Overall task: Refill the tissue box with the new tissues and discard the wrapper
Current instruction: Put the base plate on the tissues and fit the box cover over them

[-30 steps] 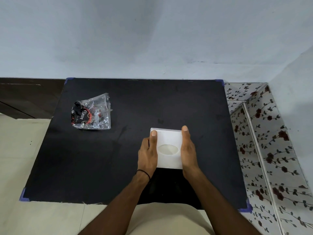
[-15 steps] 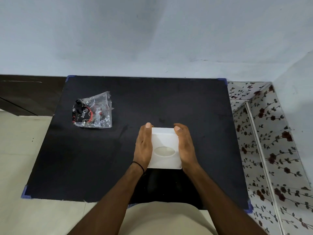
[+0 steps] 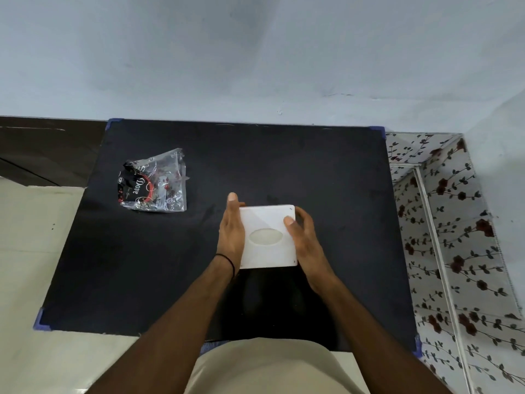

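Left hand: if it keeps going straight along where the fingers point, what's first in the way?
Nothing visible: the left hand points toward the far table edge, bare until the wall. The wrapper sits off to the left.

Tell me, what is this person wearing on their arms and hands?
Very little. Both forearms are bare, with no sleeves in view, and neither hand wears a glove. The left hand has a thin black band around its wrist. The right hand shows no ring, watch or band that I can see.
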